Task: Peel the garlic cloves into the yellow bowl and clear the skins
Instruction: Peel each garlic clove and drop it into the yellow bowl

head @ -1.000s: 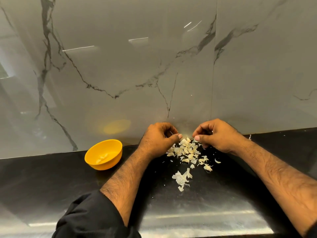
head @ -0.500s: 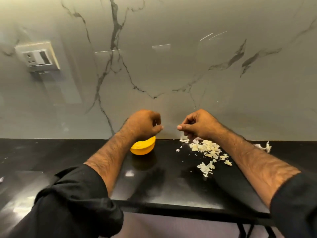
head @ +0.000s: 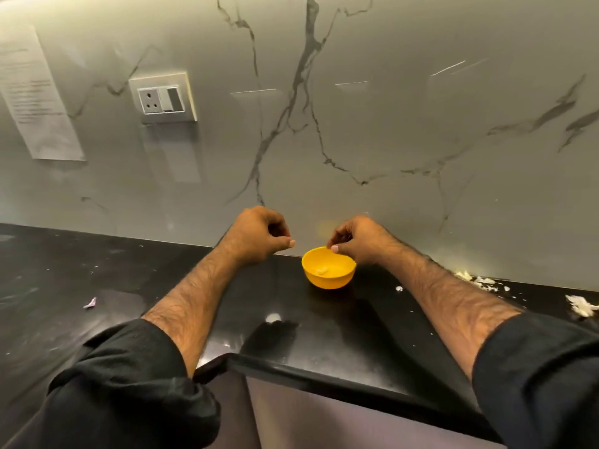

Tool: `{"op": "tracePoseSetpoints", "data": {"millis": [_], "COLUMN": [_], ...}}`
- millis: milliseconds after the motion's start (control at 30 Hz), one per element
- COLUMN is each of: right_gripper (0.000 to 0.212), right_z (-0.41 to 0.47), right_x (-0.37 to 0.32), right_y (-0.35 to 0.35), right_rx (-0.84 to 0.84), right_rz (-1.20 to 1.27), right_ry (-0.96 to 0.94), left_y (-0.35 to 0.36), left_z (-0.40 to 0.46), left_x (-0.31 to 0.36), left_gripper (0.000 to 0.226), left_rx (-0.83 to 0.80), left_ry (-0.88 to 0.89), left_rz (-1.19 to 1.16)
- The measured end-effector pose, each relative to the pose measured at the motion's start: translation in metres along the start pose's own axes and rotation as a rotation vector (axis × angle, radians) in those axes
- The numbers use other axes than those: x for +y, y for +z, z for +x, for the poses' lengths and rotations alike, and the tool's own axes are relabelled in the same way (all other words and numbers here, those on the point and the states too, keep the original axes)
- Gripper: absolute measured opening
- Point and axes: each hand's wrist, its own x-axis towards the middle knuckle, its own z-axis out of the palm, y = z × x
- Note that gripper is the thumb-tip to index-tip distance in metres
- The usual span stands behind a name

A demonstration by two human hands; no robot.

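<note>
Running nearest, the black worktop (head: 324, 335) edge lies in front of the one yellow bowl (head: 328, 268), which holds pale pieces. Garlic skins (head: 483, 281) lie well right of it. Left hand (head: 259, 234) curls beside the bowl; right hand (head: 359, 238) pinches over its rim; contents of either hand unclear. One wall socket (head: 163, 97) sits beyond.

A kitchen: a glossy black worktop (head: 136, 286) against a marble-veined wall (head: 389, 124), a wall socket (head: 162, 98), garlic skins (head: 581, 305) scattered about.
</note>
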Motion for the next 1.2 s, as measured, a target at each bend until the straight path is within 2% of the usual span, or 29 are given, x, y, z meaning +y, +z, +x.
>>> {"op": "tracePoseSetpoints", "data": {"millis": [200,400,467,567,600,667,733,767,867,933,1067,1200], "right_gripper": [0.011,0.014,0.014,0.015,0.015,0.014,0.012,0.011,0.008,0.007,0.009,0.011], "right_z": [-0.016,-0.059,-0.075,-0.097,-0.105,-0.116,-0.122,-0.123,-0.119,-0.112,-0.099,-0.102], "right_x": [0.025,0.079,0.103,0.134,0.144,0.159,0.169,0.173,0.179,0.177,0.171,0.176], "right_y": [-0.029,-0.079,-0.097,-0.117,-0.122,-0.125,-0.124,-0.122,-0.11,-0.103,-0.096,-0.079], "right_rx": [-0.032,0.038,0.063,0.09,0.102,0.125,0.152,0.166,0.21,0.22,0.12,0.072], "right_rz": [0.074,0.067,0.047,0.017,0.014,0.011,-0.004,-0.014,-0.026,-0.031,-0.054,-0.015], "right_ry": [0.062,0.151,0.192,0.25,0.267,0.286,0.289,0.285,0.246,0.198,0.114,0.097], "left_y": [0.017,0.074,0.096,0.127,0.136,0.15,0.162,0.166,0.176,0.182,0.193,0.204], "left_z": [0.008,0.026,0.029,0.038,0.041,0.047,0.053,0.054,0.054,0.055,0.058,0.06], "left_x": [0.023,0.1,0.127,0.157,0.166,0.178,0.183,0.186,0.185,0.178,0.155,0.141], "left_gripper": [0.008,0.015,0.01,0.035,0.032,0.009,0.034,0.034,0.016,0.021,0.039,0.031], "left_rx": [-0.052,-0.14,-0.191,-0.209,-0.217,-0.278,-0.331,-0.322,-0.225,-0.186,-0.125,-0.104], "left_ry": [0.044,0.139,0.17,0.214,0.243,0.269,0.296,0.298,0.317,0.302,0.259,0.249], "left_rz": [-0.076,-0.089,-0.105,0.027,0.082,0.115,0.116,0.12,0.19,0.171,-0.059,-0.199]}}
